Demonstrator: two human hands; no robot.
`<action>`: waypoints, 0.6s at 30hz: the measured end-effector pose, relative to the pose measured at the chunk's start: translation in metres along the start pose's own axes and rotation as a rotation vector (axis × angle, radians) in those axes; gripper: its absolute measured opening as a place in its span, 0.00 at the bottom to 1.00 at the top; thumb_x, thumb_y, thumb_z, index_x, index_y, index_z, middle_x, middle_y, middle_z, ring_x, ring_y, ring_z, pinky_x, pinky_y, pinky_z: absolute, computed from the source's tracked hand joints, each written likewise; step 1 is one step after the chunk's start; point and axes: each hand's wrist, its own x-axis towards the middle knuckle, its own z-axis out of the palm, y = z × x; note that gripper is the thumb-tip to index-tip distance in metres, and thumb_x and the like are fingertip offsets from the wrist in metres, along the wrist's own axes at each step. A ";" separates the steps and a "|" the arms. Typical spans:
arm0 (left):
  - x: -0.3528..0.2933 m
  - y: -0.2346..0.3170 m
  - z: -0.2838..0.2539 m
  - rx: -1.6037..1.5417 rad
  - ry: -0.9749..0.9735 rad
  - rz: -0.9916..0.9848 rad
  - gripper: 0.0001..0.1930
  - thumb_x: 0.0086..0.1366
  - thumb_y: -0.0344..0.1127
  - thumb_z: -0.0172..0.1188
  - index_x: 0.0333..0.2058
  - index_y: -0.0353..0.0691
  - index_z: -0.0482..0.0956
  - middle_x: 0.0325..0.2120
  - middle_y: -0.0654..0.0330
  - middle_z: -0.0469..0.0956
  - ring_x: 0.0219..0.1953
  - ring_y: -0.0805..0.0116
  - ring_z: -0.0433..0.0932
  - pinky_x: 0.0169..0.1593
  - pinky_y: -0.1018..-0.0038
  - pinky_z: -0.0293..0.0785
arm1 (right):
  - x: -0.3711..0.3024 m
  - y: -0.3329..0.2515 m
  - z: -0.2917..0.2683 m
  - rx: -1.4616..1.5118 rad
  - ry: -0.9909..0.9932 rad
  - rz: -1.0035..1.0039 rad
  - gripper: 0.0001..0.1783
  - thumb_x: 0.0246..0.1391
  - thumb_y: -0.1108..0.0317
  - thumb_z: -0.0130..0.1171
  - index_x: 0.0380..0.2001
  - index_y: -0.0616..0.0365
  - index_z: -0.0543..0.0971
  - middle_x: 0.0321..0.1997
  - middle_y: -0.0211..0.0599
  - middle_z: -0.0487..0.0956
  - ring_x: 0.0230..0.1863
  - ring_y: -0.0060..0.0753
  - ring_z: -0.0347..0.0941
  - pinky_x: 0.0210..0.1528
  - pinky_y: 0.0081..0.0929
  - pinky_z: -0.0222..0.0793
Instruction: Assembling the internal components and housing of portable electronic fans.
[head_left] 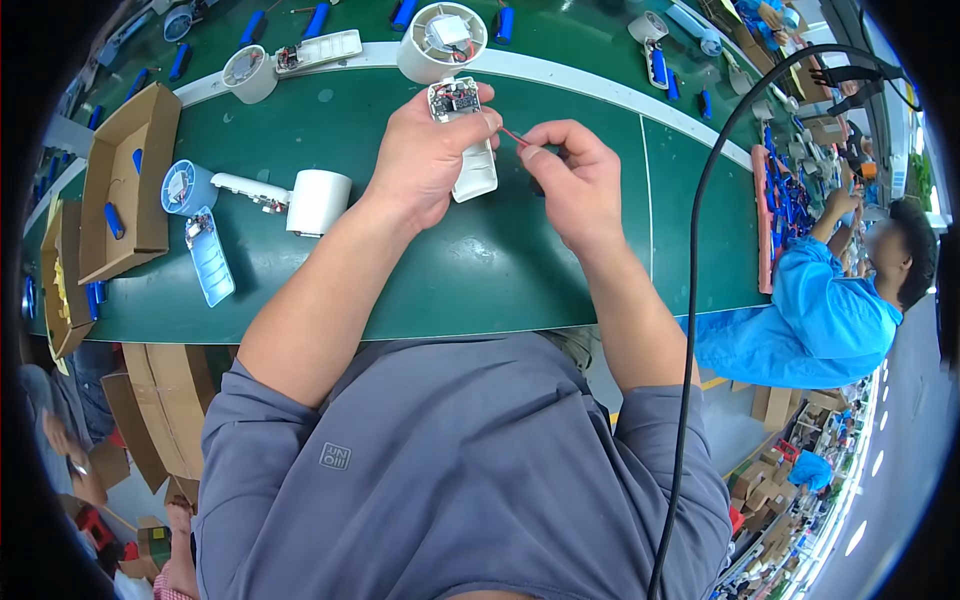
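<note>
My left hand (pixel 425 155) grips a white plastic fan handle (pixel 472 165) whose open top shows a small circuit board (pixel 455 97). A thin red wire (pixel 512 136) runs from that board to my right hand (pixel 573 180), which pinches the wire's end between thumb and forefinger. Something dark sits under the right hand's fingers; I cannot make out what it is. Both hands hover over the green conveyor belt (pixel 480 270). Just beyond the handle stands a round white fan head (pixel 443 40).
On the belt to the left lie a white and blue fan part (pixel 255 190), a blue handle shell (pixel 210 260) and a cardboard box (pixel 125 180). Blue battery cells (pixel 318 20) lie at the far side. A black cable (pixel 692 300) hangs at right. A person in blue (pixel 820 310) works nearby.
</note>
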 end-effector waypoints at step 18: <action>-0.002 -0.012 0.003 0.256 0.035 0.195 0.14 0.56 0.25 0.60 0.43 0.33 0.72 0.32 0.62 0.76 0.35 0.75 0.74 0.40 0.78 0.71 | 0.000 -0.003 0.018 -0.307 0.041 -0.026 0.07 0.45 0.68 0.58 0.24 0.61 0.78 0.24 0.39 0.78 0.24 0.32 0.74 0.28 0.28 0.68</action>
